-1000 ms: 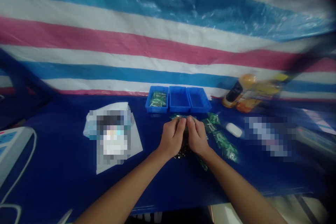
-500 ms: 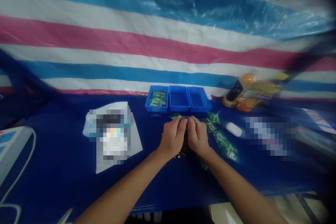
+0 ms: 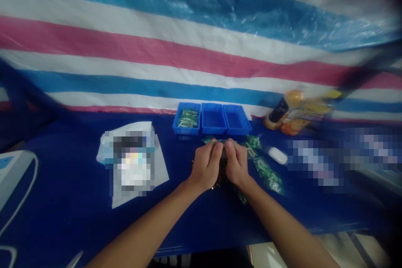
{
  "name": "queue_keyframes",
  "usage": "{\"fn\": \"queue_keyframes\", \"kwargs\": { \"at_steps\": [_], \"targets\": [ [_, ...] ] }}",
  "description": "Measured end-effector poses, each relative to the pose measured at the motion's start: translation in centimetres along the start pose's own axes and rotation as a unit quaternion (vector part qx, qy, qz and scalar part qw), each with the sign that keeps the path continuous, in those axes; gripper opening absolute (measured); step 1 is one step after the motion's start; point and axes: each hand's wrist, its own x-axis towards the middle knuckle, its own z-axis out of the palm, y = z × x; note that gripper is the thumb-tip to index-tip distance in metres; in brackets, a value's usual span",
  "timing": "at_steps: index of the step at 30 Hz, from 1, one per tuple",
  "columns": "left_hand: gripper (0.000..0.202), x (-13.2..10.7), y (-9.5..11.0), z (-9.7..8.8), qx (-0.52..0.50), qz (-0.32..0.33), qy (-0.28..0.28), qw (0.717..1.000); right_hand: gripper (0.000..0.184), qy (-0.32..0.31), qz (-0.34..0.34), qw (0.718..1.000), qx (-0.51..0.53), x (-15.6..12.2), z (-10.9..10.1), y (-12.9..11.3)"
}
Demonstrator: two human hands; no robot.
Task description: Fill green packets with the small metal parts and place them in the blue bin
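Observation:
My left hand (image 3: 205,163) and my right hand (image 3: 237,161) are held close together at the middle of the table, fingers curled under and thumbs on top. Between the thumbs shows a bit of a small plastic bag (image 3: 224,147), pinched by both hands; my fingers cover most of it. Below them lies a pile of small brass-coloured metal parts (image 3: 220,181), like screws, partly hidden. Green packets (image 3: 264,167) lie in a line to the right of my right hand, and another green packet (image 3: 241,197) is beside its wrist.
Three blue bins stand in a row at the back: the left bin (image 3: 176,127) holds green packets. Right of the packets are a white rounded object (image 3: 278,155) and orange bottles (image 3: 282,111). White paper (image 3: 161,167) lies left, and a white cable (image 3: 34,176) runs at the far left.
The thumbs have parted slightly, showing more of the bag between them. Both hands stay over the pile. The whole view has shifted a little.

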Motion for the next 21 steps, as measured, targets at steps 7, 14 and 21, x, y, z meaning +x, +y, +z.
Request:
{"fn": "queue_keyframes", "kwargs": {
  "at_steps": [7, 14, 21],
  "targets": [
    [0.032, 0.1, -0.1, 0.0, -0.001, -0.004, 0.014, 1.000, 0.044, 0.003, 0.010, 0.999, 0.035, -0.2, 0.2, 0.1],
    [0.036, 0.4, 0.1, -0.1, -0.032, -0.023, 0.014, 0.999, 0.043, -0.004, -0.003, 1.000, 0.000, -0.2, 0.2, 0.0],
    [0.030, 1.1, 0.0, -1.1, -0.111, -0.042, -0.028, 0.993, 0.038, 0.003, -0.004, 1.000, -0.030, 0.4, -0.1, -0.2]
  ]
}}
